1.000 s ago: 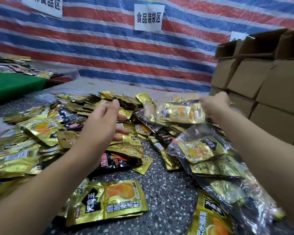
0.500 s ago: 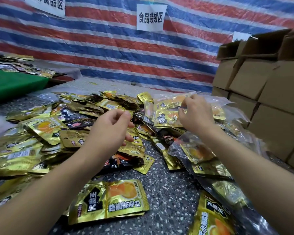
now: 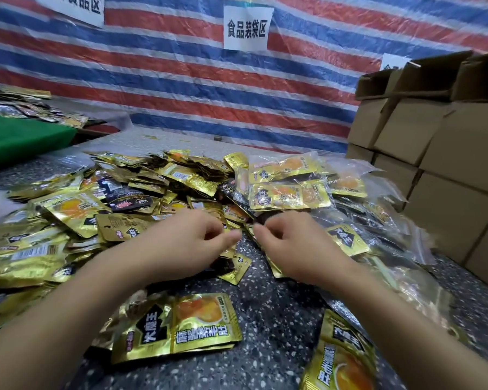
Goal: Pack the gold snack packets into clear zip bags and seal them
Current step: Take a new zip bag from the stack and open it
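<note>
Gold snack packets point(image 3: 102, 215) still heap left of centre; our right hand point(image 3: 290, 243), having dropped its filled zip bag point(image 3: 288, 187) upper right, now joins our left hand point(image 3: 189, 240), both loosely curled, empty, ready for the next batch.

Red, white and blue striped tarp point(image 3: 181, 88) for a back wall, white paper signs point(image 3: 247, 28) taped on; speckled grey floor point(image 3: 268, 313); brown cardboard boxes point(image 3: 445, 153) stacked right; green surface point(image 3: 20, 136) far left.

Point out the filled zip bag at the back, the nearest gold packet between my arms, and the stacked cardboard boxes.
filled zip bag point(image 3: 289, 190), head view, gold packets inside.
nearest gold packet point(image 3: 181, 325), head view, printed front.
cardboard boxes point(image 3: 448, 175), head view, front face.
</note>
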The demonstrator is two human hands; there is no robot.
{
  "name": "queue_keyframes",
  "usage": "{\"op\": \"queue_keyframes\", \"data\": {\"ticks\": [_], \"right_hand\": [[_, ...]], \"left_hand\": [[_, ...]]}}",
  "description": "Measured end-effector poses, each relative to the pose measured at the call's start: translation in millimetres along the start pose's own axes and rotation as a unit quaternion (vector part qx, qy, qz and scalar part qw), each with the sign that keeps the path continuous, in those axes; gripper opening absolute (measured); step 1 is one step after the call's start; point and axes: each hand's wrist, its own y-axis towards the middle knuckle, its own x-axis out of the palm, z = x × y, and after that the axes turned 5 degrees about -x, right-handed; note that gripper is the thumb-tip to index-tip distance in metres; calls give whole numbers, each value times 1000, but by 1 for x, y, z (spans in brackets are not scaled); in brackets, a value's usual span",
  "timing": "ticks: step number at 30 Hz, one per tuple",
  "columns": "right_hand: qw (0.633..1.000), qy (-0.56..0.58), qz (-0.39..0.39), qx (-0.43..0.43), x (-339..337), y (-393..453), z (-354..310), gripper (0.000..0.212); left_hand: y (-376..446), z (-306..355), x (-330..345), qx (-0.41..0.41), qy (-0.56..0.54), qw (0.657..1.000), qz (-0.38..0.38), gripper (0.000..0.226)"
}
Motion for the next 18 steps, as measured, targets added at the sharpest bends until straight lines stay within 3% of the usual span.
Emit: {"op": "queue_keyframes", "data": {"ticks": [3, 6, 11, 18], "right_hand": [[999, -34, -21, 1, 4, -14, 6, 52], [1000, 5, 11, -15, 12, -21, 12, 53], [990, 61, 105, -77, 33, -28, 12, 51], [979, 22, 193, -55, 51, -3, 3, 47]], "left_hand": [[-9, -1, -7, -5, 88, 983, -162, 45], [-18, -1, -7, -40, 170, 950, -257, 52], [-14, -3, -3, -33, 172, 964, -198, 45], [-6, -6, -1, 0, 131, 978, -163, 42]]}}
